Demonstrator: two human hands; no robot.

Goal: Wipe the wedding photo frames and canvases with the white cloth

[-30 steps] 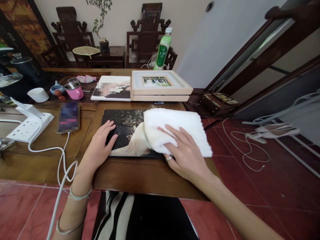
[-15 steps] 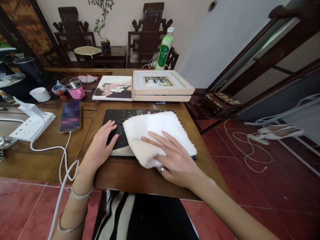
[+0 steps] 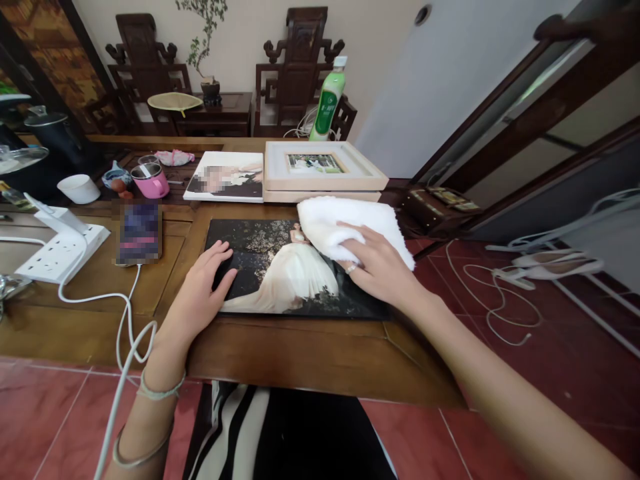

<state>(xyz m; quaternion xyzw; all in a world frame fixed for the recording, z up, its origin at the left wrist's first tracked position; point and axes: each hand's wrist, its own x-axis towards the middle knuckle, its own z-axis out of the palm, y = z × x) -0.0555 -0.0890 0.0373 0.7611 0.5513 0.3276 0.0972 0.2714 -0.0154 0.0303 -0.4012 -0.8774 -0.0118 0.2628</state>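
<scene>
A dark photo panel (image 3: 280, 280) showing a figure in a long white dress lies flat on the wooden table (image 3: 280, 343) before me. My left hand (image 3: 207, 280) rests on its left edge, fingers stretched and lying flat. Over the panel's upper right corner, my right hand (image 3: 373, 260) holds a fluffy white cloth (image 3: 357, 223), a fold of it bunched by the thumb. The cloth hides that corner and reaches past the table's right edge. A ring shows on one finger of my right hand.
Behind the panel lie a white-edged photo board (image 3: 225, 193) and stacked wooden frames (image 3: 325, 183), with a green bottle (image 3: 329, 103) beyond. On the left are a blurred-out phone (image 3: 139, 233), a white power strip (image 3: 65, 247) with cables, a pink mug (image 3: 151, 181) and a white cup (image 3: 79, 189).
My right hand has moved the cloth away from me and to the right, uncovering the white dress in the picture. My left hand has stayed in place.
</scene>
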